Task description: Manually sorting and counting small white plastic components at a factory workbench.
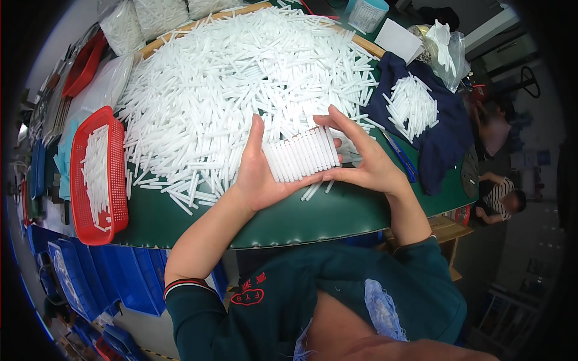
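Note:
A neat row of slim white plastic sticks [304, 156] lies side by side across my hands, above the near edge of a big loose heap of the same sticks [241, 78]. My left hand [256, 174] cradles the row's left end and underside, its thumb stretched upward. At the other end, my right hand [373, 165] curves round the last sticks with thumb and fingers. Some right fingers are partly hidden behind the row. What the sticks are for cannot be seen.
The green table [265, 225] carries a red basket [123, 204] of sticks at left. A dark blue cloth [442, 159] with a smaller pile and blue-handled scissors [402, 157] lie at right. Full clear bags [159, 18] stand behind, blue bins [141, 277] below left; other people are far right.

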A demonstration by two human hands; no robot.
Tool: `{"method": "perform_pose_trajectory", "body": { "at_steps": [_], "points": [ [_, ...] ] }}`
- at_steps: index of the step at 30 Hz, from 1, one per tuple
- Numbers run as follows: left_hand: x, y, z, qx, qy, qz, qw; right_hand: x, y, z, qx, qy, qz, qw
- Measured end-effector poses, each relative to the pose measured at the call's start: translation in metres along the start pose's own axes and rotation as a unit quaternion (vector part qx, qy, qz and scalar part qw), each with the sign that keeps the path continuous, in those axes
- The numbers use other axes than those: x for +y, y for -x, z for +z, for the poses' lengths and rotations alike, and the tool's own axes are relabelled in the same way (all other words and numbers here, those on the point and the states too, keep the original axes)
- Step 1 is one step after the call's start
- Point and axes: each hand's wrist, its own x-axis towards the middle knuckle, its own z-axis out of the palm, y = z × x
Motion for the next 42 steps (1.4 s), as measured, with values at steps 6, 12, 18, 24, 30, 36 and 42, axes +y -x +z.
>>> {"method": "perform_pose_trajectory", "body": {
  "at_steps": [6,12,18,24,30,36,42],
  "points": [
    [0.002,0.001,-0.001,-0.005,0.004,-0.01,1.0,0.01,0.002,-0.001,0.127,-0.045,0.046,0.99],
    [0.003,0.002,0.0,0.039,-0.009,0.007,0.999,0.013,0.003,-0.01,0.127,0.038,0.086,0.987],
    [0.002,0.004,0.002,0.064,-0.021,0.028,0.997,0.006,0.003,-0.006,0.108,0.092,0.084,0.986],
    [0.001,0.002,0.001,0.074,-0.028,0.027,0.997,0.007,0.003,-0.005,0.111,0.136,0.07,0.982],
    [0.0,0.002,0.002,0.076,-0.032,0.028,0.996,0.001,0.001,-0.005,0.113,0.149,0.073,0.98],
    [0.002,0.001,-0.004,0.06,-0.01,0.025,0.998,0.001,-0.001,-0.004,0.134,0.196,0.032,0.971],
    [0.001,-0.001,-0.002,0.035,-0.016,0.01,0.999,0.005,0.001,-0.008,0.168,0.233,0.013,0.958]
  ]
}}
